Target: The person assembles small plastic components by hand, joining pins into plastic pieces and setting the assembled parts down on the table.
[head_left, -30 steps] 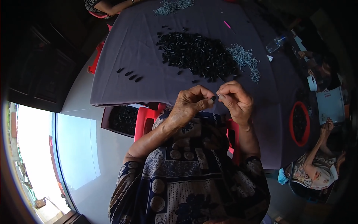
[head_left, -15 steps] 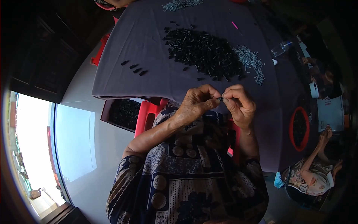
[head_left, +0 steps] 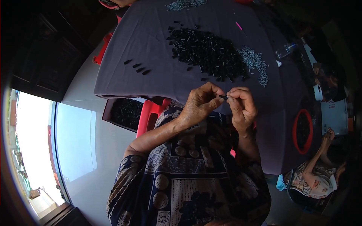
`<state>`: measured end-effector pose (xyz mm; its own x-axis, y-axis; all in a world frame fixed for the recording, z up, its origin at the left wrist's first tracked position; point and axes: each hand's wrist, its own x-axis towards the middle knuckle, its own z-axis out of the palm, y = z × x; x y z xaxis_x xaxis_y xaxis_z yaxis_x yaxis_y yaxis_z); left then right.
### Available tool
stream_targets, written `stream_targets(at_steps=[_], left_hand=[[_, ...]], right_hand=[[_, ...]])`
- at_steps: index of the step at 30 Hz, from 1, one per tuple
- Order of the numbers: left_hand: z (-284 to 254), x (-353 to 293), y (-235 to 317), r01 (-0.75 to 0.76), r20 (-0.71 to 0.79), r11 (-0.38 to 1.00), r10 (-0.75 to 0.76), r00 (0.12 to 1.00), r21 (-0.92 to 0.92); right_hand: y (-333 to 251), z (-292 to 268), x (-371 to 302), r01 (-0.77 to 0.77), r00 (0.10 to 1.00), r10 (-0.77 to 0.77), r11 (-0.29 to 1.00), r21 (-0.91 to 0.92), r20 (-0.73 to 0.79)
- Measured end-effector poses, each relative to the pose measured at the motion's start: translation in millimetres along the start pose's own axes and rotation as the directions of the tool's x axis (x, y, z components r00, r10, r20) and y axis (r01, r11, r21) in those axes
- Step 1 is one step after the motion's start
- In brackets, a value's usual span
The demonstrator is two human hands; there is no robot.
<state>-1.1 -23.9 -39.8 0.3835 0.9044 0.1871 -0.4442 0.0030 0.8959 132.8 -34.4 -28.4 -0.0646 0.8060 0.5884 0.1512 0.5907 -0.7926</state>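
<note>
Above the near edge of the cloth, my left hand (head_left: 201, 102) pinches a small black cylindrical piece (head_left: 223, 97) between thumb and fingertips. My right hand (head_left: 242, 105) meets it from the other side, its thumb and finger closed at the piece's right end. A tiny pale spot shows between those fingertips, too small to name. Just beyond my hands lies a large heap of similar black pieces (head_left: 205, 51). Beside the heap, to its right, is a scatter of small silvery pins (head_left: 253, 60). Several black pieces (head_left: 139, 70) lie in a row at the left.
The table has a grey-purple cloth (head_left: 124, 84). More silvery pins (head_left: 186, 3), a pink stick (head_left: 239, 26) and a clear bottle (head_left: 286, 49) lie farther off. A dark box (head_left: 124, 113) of black pieces, a red chair (head_left: 148, 117) and a red basket (head_left: 311, 131) are near. Another person (head_left: 315, 179) sits right.
My fingertips have shifted slightly, and more of the black piece shows between them. The right hand has turned a little. The whole view has moved slightly; the heaps look the same.
</note>
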Motion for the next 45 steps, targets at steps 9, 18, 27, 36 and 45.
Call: stream_targets(at_steps=[9, 18, 27, 36, 45], left_hand=[[-3, -3, -9, -0.049, 0.013, 0.99, 0.051, 0.999, -0.131], [-5, 3, -20, 0.036, 0.087, 0.993, -0.026, 0.996, -0.115], [-8, -6, -27, 0.103, 0.053, 0.992, -0.1, 0.994, -0.072], [-38, -11, -14, 0.157, 0.116, 0.979, -0.143, 0.983, -0.128], [-80, -43, 1, 0.208, 0.285, 0.967, -0.16, 0.945, -0.146]], right_hand=[[5, 4, -11, 0.076, 0.996, -0.073, 0.995, -0.066, 0.045], [10, -10, -6, 0.041, 0.998, -0.041, 0.999, 0.0, 0.048], [10, -13, -6, 0.044, 0.976, -0.004, 0.983, -0.178, 0.217], [26, 15, 5, -0.166, 0.978, 0.152, 0.982, 0.092, 0.141], [100, 128, 41, 0.055, 0.934, 0.099, 0.91, -0.412, 0.343]])
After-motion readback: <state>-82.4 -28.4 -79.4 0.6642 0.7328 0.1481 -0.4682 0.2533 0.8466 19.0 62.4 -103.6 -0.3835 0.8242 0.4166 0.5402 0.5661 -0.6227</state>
